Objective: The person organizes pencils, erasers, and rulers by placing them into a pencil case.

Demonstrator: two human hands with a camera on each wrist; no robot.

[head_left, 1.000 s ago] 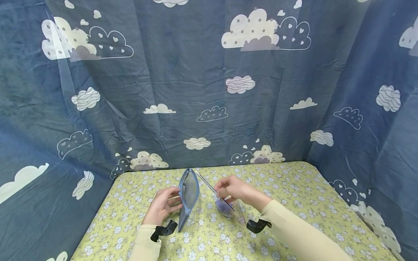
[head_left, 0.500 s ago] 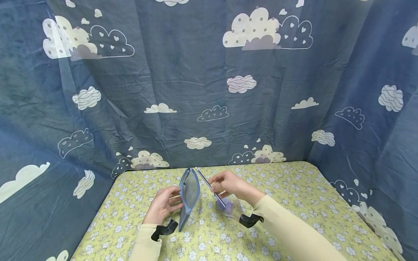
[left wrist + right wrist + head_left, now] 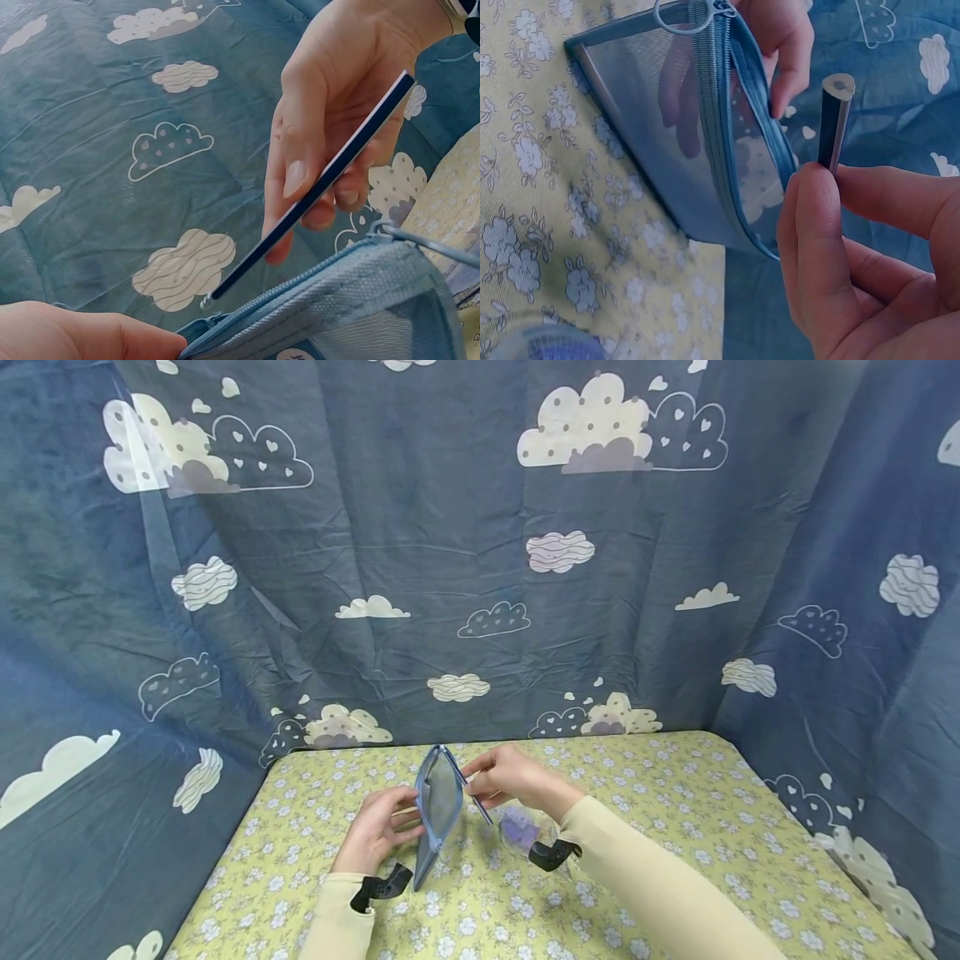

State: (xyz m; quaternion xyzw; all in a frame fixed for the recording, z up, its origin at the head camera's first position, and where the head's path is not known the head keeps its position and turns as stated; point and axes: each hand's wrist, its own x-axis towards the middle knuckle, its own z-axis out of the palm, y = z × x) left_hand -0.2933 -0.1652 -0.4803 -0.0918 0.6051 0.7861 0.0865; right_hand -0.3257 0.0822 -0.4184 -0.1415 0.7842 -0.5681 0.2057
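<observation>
Gripping the gaping pouch [image 3: 442,802] with fingers of the left hand [image 3: 380,828]; pinching a pencil [image 3: 322,175] between fingers of the right hand [image 3: 517,777], just right of the pouch; seemingly lining up for insertion, probably needing tilting into its mouth.

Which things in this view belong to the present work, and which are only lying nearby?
In the work:
Open blue zip pouch, held by the left hand
Dark blue pencil, pinched by the right hand

Apparently just nearby:
Clear-and-purple item, not held, unclear what
Floral tablecloth
Cloud-patterned curtain
</observation>
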